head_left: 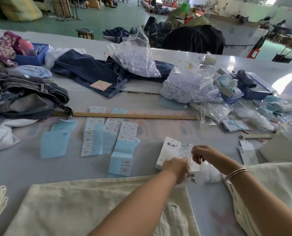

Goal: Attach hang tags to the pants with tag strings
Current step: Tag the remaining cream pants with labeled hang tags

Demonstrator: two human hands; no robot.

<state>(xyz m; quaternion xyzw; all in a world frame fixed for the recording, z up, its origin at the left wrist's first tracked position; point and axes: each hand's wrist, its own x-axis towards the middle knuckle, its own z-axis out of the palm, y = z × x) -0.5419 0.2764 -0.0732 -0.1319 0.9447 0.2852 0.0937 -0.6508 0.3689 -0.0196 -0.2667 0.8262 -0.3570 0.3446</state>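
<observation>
Cream pants (99, 210) lower frame, untagged | left hand (176, 168) fingers grip hang tag (193, 178) | right hand (201, 155) fingers pinch tag string (190, 158) | step: stringing tag | next: loop onto pants

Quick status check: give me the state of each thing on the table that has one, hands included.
left hand: holding a hang tag
right hand: pinching a tag string
hang tag: held, not yet on the pants
cream pants: flat, untagged
tag box: lying beside the hands
dark jeans: spread out
plastic bag: open, filled
</observation>
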